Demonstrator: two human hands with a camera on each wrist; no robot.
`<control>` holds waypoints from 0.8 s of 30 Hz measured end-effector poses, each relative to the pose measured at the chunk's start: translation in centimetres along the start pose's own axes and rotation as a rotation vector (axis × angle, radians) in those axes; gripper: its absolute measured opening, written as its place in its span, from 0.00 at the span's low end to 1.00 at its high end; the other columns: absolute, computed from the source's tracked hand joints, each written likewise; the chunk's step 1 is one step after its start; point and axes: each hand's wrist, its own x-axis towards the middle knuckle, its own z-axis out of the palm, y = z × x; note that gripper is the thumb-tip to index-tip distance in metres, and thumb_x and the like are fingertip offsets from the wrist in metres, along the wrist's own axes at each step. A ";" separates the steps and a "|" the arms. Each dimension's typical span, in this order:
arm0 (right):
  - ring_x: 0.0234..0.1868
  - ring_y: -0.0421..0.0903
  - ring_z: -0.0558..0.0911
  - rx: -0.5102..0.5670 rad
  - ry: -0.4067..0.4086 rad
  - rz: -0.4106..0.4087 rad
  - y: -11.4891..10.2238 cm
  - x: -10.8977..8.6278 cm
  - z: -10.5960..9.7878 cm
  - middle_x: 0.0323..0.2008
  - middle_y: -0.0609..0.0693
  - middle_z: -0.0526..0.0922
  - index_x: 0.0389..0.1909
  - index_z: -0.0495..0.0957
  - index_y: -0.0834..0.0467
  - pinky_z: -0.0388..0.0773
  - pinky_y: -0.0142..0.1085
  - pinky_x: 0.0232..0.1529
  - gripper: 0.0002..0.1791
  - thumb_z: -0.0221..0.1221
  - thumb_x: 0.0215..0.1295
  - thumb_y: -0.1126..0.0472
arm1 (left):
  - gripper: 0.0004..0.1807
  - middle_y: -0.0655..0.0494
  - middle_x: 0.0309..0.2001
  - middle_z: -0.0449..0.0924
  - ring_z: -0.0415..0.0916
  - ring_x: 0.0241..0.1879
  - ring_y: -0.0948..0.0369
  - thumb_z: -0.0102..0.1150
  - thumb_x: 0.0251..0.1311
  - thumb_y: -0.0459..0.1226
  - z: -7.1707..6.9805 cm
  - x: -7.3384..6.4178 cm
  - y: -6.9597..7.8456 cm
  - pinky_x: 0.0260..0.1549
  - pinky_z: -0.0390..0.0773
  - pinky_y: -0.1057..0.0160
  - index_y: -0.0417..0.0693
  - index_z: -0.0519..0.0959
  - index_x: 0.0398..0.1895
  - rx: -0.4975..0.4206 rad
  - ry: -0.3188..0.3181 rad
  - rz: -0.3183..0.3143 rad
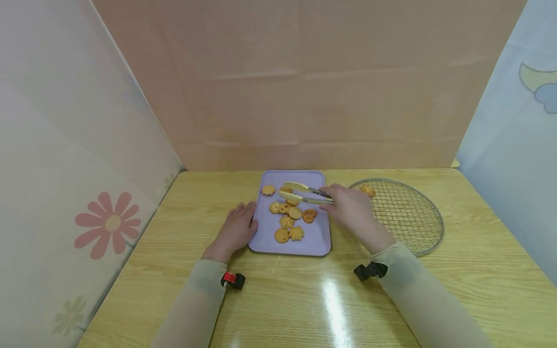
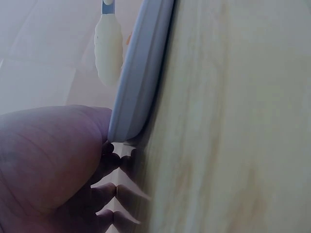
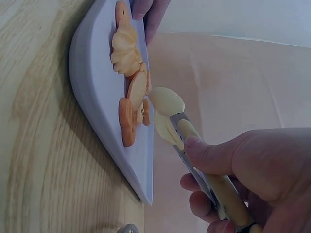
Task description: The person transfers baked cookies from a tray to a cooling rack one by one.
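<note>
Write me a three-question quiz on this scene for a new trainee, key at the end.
1. Which of these shows on the round mesh rack?
A. A spoon
B. A ridged cookie
C. A cup
2. What does the right hand hold?
3. True or false: the left hand is holding the rim of the mesh rack.

Key:
1. B.
2. A pair of tongs with pale tips.
3. False; it is at the purple tray, with its thumb touching the edge.
</note>
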 end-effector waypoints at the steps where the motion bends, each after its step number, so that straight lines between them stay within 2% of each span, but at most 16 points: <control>1: 0.43 0.55 0.91 -0.001 -0.003 0.001 -0.1 0.0 0.0 0.59 0.53 0.90 0.68 0.86 0.52 0.82 0.48 0.31 0.27 0.75 0.71 0.52 | 0.34 0.40 0.85 0.62 0.51 0.85 0.37 0.50 0.85 0.40 0.0 0.0 0.0 0.84 0.50 0.37 0.34 0.61 0.86 0.000 0.001 0.001; 13: 0.35 0.52 0.88 -0.023 0.008 0.014 -0.3 0.4 0.2 0.52 0.53 0.91 0.67 0.87 0.53 0.82 0.49 0.30 0.26 0.75 0.71 0.51 | 0.34 0.39 0.84 0.62 0.52 0.85 0.36 0.51 0.85 0.40 0.0 -0.1 -0.1 0.84 0.50 0.37 0.34 0.61 0.86 0.004 0.005 0.009; 24: 0.38 0.54 0.89 -0.033 -0.010 0.042 -0.2 0.6 0.3 0.54 0.53 0.90 0.69 0.86 0.52 0.84 0.52 0.33 0.27 0.74 0.72 0.51 | 0.33 0.37 0.83 0.64 0.54 0.84 0.34 0.52 0.84 0.38 0.0 -0.2 0.0 0.83 0.53 0.35 0.32 0.63 0.84 0.007 0.026 0.029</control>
